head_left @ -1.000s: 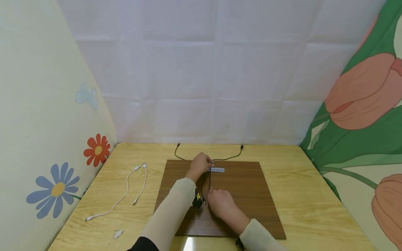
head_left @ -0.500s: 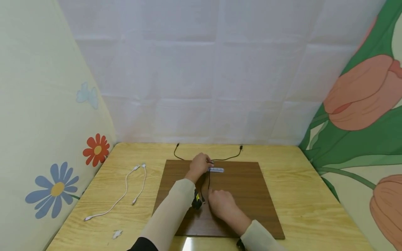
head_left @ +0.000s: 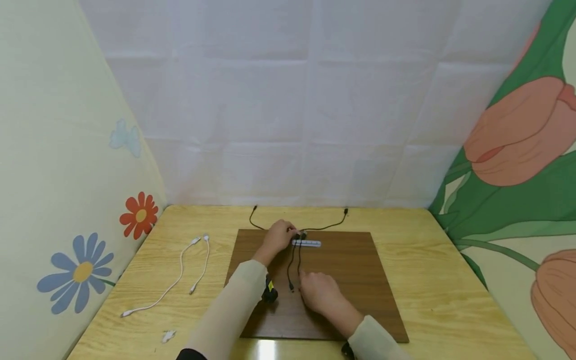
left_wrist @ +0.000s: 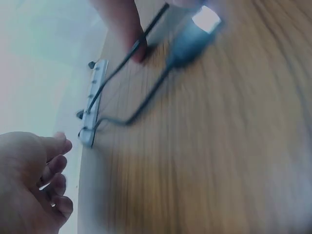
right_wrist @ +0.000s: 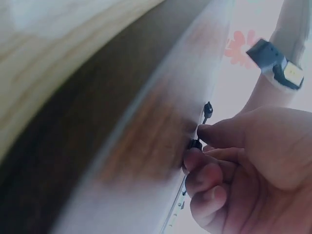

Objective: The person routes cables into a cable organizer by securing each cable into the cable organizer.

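Note:
A pale cable clip strip (head_left: 310,243) lies near the far edge of a brown board (head_left: 351,280), with two black cables running through it. My left hand (head_left: 275,239) is just left of the strip; in the left wrist view its fingers hang loosely curled, apart from the strip and holding nothing. My right hand (head_left: 320,291) pinches one black cable (head_left: 299,260) near its end between thumb and finger, low over the board. Beside it, the other black cable (head_left: 290,267) lies loose, its plug (left_wrist: 190,44) towards me.
Two white cables (head_left: 182,265) (head_left: 207,260) lie on the table (head_left: 450,280) left of the board. A small white scrap (head_left: 168,336) sits near the front left. Black cable ends (head_left: 345,212) (head_left: 253,212) stick out behind the board. A white backdrop (head_left: 292,100) stands behind the table.
My left hand has let go at the strip and drawn back to the left, uncovering the strip's left end and the left cable in it. My right hand keeps its pinch, nearly still.

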### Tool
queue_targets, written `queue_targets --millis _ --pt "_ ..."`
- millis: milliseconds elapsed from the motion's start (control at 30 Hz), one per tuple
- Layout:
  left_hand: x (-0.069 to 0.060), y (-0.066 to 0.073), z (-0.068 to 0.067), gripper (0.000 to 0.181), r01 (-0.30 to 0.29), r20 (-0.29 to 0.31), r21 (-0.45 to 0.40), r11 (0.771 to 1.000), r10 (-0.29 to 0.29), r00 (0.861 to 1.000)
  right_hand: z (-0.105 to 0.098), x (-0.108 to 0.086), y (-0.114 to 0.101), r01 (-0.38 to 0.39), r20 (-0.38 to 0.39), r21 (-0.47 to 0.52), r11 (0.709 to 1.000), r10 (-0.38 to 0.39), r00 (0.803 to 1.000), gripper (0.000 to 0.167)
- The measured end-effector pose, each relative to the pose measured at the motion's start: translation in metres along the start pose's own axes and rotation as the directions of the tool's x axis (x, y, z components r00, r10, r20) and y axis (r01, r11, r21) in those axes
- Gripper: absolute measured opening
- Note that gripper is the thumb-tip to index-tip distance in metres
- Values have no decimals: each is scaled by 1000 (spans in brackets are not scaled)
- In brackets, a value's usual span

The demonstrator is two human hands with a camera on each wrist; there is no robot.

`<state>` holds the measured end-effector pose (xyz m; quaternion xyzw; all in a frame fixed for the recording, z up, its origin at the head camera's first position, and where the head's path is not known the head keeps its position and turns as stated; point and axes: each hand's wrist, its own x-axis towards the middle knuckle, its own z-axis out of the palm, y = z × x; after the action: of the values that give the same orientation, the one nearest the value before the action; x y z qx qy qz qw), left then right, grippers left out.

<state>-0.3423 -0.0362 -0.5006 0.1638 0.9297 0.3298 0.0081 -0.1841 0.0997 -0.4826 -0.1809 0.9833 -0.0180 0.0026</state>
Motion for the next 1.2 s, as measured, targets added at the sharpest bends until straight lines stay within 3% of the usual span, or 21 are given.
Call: queue_targets --millis 300,567,867,1200 --pt "-26 -14 -20 24 -45 54 96 994 40 998 -3 0 7 -23 68 75 997 18 998 27" --pt "-51 -16 -36 24 -54 109 236 970 29 994 -5 -5 34 -56 88 162 985 42 995 38" --pt "-70 -25 -41 32 -59 139 311 949 16 990 -11 -18 66 -112 80 77 991 106 991 44" --pt "-88 -32 -45 44 -67 150 343 937 16 989 -9 -30 96 -147 117 131 980 132 984 59"
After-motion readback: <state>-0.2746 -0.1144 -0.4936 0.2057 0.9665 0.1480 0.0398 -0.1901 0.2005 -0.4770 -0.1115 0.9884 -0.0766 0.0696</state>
